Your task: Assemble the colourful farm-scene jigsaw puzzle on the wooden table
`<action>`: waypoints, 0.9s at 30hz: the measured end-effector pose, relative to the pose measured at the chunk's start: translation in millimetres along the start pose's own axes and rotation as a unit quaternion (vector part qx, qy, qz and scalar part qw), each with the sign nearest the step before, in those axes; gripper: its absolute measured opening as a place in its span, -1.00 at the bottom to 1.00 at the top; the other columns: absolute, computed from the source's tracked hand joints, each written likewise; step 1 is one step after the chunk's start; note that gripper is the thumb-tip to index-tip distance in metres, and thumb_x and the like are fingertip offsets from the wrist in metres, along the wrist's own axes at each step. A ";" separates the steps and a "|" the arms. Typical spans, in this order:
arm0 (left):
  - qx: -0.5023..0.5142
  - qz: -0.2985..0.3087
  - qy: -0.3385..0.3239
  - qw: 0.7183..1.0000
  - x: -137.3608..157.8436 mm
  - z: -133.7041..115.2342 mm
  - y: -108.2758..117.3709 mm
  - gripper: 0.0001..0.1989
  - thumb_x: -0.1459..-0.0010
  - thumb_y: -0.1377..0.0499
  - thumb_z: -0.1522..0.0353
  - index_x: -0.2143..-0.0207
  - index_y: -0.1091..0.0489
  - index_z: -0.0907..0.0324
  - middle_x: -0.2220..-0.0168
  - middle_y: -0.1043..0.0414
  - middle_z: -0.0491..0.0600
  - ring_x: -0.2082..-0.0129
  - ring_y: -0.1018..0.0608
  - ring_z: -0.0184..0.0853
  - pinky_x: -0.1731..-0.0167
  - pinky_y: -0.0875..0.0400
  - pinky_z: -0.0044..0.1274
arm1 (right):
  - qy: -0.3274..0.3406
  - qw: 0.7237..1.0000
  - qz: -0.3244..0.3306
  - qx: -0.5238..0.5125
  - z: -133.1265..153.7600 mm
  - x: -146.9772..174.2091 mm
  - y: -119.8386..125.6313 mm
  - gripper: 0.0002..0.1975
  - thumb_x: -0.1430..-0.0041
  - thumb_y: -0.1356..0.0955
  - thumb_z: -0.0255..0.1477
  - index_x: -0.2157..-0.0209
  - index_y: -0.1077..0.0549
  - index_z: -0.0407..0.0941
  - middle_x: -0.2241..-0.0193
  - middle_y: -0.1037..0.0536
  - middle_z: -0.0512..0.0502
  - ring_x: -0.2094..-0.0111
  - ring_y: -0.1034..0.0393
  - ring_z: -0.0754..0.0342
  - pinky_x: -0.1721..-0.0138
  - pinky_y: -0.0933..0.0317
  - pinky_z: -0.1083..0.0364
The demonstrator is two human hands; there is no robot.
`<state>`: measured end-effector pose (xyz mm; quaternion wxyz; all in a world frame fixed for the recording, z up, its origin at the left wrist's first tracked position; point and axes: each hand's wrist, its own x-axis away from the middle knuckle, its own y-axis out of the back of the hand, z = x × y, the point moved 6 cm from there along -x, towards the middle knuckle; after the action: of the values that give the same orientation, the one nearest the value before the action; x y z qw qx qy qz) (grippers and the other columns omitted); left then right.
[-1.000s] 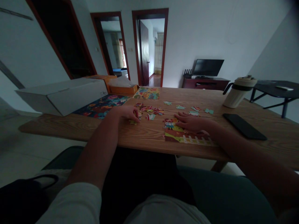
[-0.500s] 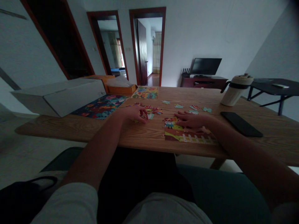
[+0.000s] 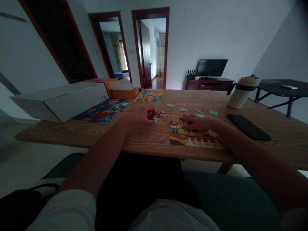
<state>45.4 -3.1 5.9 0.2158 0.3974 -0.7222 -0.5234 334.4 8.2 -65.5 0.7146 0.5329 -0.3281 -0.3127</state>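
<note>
showing brown grain on table [image 3: 144, 141], mixing white picket pattern with brown and green on puzzle [image 3: 186, 138], bearing pale blue-green on loose pieces [image 3: 213, 112], pairing cream with black on bottle [image 3: 241, 95]

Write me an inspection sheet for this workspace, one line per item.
Surface: wooden table, grain visible.
Work things: partly assembled puzzle near the front edge; loose pieces scattered beyond and to its left.
Clutter: white box, orange tissue box, two picture sheets, lidded bottle, flat black object.
Hands: left hand curled at the loose pieces, grip unclear; right hand palm down on the puzzle.
Cables: nothing seen on the table.
Surroundings: television, dark folding table, doorways behind.
</note>
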 end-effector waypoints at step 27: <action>-0.034 0.048 -0.179 0.982 -5.9 -62.0 -48.1 -0.63 -0.24 -0.29 0.15 0.02 -0.60 0.19 0.15 -0.55 0.06 0.20 -0.57 -0.25 0.16 -0.41 -0.47 | -0.020 0.999 -0.013 -0.023 3.9 4.0 4.8 -0.19 -0.29 -0.25 0.15 -0.46 -0.12 0.15 -0.45 -0.08 0.02 -0.42 -0.01 -0.26 -0.41 0.06 -0.20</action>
<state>110.8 -41.2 -15.9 0.1210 0.2544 -0.7493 -0.5993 334.1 3.9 -59.4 0.7156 0.5143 -0.3283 -0.3402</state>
